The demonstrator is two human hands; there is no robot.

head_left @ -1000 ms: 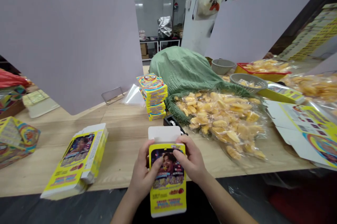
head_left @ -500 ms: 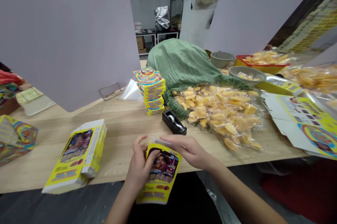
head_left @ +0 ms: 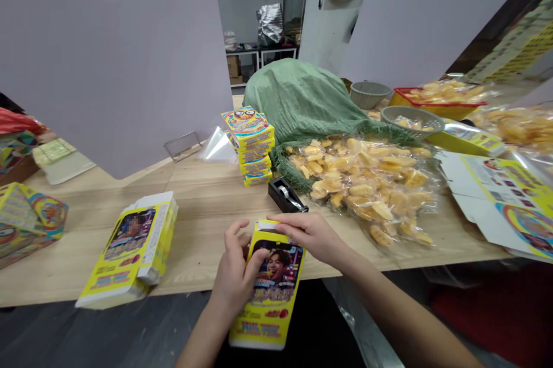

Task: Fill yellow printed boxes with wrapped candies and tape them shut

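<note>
Logged from my remote station, left to right along the pale wood-grain table:

Item 1: a partition board, matte lilac-grey with rounded corners, standing behind the table's left side.

Item 2: a printed carton, yellow and multicoloured, assembled and lying at the far left.

Item 3: a flattened stack of yellow cartons, glossy card, lying at an angle, well left of my hands.

Item 4: a yellow carton, long and rectangular, printed with a photo panel. It is tilted, its upper end over the table's front edge and its lower end hanging out past it, between both hands.

Item 5: the left hand, fingers curled and apart, thumb pressed onto the carton's front, gripping its left side.

Item 6: the right hand, forearm reaching in from the right, fingers pressed together and lying across the carton's top end. I cannot tell whether they pinch it.

Item 7: a stacked column of cartons and a black tape dispenser, just beyond the hands.

Item 8: a crinkled clear bag of yellow dried fruit pieces, lumpy, resting against a green mesh sack.

Item 9: an unfolded carton sheet, flat white-and-yellow card, at the far right.
</note>
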